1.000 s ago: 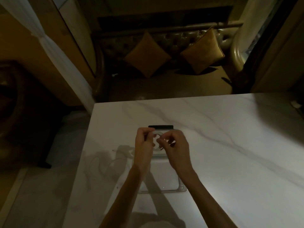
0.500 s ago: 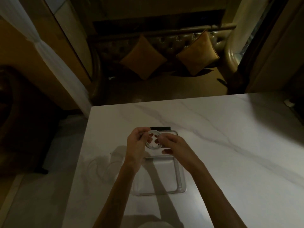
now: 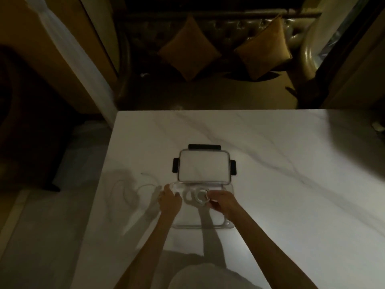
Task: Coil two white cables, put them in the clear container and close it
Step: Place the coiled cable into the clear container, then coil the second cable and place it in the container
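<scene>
1. While the right hand (image 3: pixel 224 203) reached into the clear container (image 3: pixel 205 227), its thumb and fingertips pinched the coiled white cable (image 3: pixel 199 197).
2. The coiled white cable was wound into a small flat ring and sat low in the far half of the container, inside its walls. Whether it rested on the container floor could not be told.
3. The left hand (image 3: pixel 169 200) lay at the container's far left corner with its fingers curled. The dim, blurred view did not show whether it gripped the rim, a cable end or nothing.
4. The loose white cable (image 3: pixel 145 187) lay uncoiled on the table (image 3: pixel 291 184), just to the left of the left hand. One connector end pointed away from the person.
5. The container stood open on the table, directly in front of the person.
6. The lid (image 3: pixel 204 168) lay flat on the table just beyond the container and met its far edge. Black latches showed on its far, left and right sides.
7. Both forearms were bare and cast shadows across the container and the table.
8. Beyond the table's far edge, two tan cushions (image 3: pixel 188 54) leaned on a dark tufted sofa (image 3: pixel 229 24).
</scene>
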Demonstrator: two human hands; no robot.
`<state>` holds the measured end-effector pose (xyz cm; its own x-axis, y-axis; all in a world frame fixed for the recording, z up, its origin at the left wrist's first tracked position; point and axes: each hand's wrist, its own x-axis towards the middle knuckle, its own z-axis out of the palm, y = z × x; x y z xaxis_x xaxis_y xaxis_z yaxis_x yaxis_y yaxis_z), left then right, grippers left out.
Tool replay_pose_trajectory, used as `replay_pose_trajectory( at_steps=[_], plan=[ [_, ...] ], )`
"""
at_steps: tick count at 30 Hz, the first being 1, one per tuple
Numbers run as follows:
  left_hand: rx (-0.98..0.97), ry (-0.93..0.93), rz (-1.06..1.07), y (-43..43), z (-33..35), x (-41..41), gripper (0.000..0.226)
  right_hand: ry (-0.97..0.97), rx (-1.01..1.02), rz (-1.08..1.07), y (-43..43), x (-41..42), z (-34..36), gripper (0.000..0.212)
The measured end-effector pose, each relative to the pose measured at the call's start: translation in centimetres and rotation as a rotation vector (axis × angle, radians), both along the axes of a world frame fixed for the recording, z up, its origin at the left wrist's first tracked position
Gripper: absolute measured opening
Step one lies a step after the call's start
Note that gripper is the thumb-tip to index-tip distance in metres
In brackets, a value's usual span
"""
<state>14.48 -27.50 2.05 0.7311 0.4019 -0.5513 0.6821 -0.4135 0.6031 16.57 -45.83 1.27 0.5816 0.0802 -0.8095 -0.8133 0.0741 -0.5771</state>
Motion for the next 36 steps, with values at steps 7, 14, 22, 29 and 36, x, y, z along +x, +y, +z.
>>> replay_pose_trajectory(
  at_steps=[7,14,22,29,36],
  plan=[
    [-0.11,0.118,-0.061,1.7,-6.6,-3.2,0.062,0.232,0.03,-0.043,4.7,0.1,-7.5,0.027],
    [-0.089,0.059,-0.036,1.9,-6.4,-3.7,0.039,0.258,-0.104,-0.107,7.6,-0.8,-10.5,0.012],
    [-0.106,0.033,-0.112,2.3,-6.8,-3.3,0.044,-0.004,-0.374,0.18,4.7,-2.2,-9.9,0.025],
    [-0.181,0.0,-0.036,2.3,-6.6,-4.0,0.044,-0.034,-0.129,0.266,5.1,-1.6,-7.5,0.019],
    [-0.241,0.022,0.224,9.4,-5.8,-4.7,0.017,-0.514,-0.497,0.376,8.9,1.3,-4.3,0.017]
  ],
)
